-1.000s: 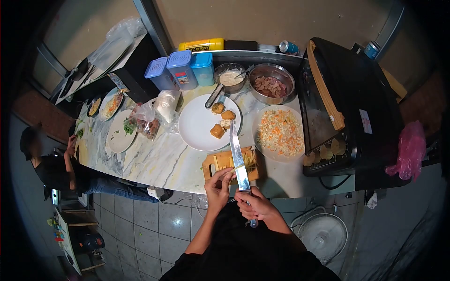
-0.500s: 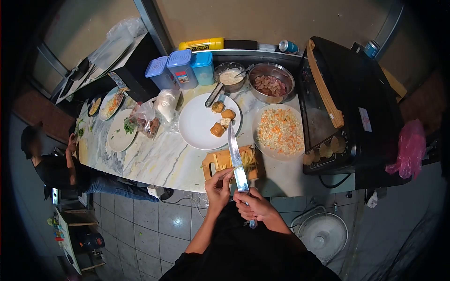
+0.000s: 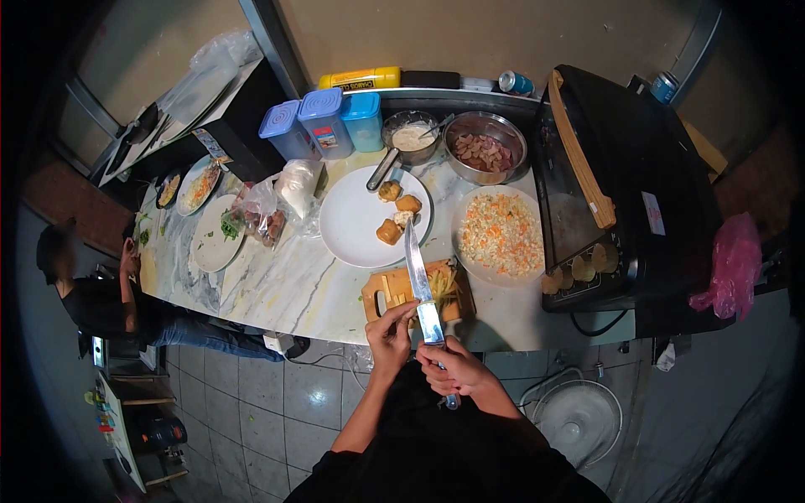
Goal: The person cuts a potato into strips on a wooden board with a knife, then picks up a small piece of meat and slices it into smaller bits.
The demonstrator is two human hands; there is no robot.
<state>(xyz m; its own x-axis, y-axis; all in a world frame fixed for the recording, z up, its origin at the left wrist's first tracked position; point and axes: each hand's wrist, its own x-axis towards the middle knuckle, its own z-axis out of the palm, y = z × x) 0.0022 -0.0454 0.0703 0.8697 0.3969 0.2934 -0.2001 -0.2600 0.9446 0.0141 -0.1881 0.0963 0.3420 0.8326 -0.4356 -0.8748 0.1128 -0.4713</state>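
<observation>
My right hand [image 3: 451, 367] is wrapped round the handle of a long knife [image 3: 418, 267], whose blade points away from me. My left hand [image 3: 392, 335] has its fingers pinched at the near part of the blade; whether anything small is between them is hidden. The knife tip lies at the edge of the white plate [image 3: 352, 222], close to several browned food pieces [image 3: 389, 232]. Beneath the blade, a wooden cutting board [image 3: 373, 289] carries pale yellow strips [image 3: 444, 289].
Right of the plate are a dish of diced food [image 3: 499, 235], a metal bowl of meat [image 3: 484, 151] and a black oven [image 3: 654, 201]. Lidded containers [image 3: 325, 124] and plastic bags [image 3: 298, 189] stand behind left. Another person [image 3: 105, 302] is at the far left.
The knife blade has shifted slightly to the left. Both my hands keep nearly the same place and grip.
</observation>
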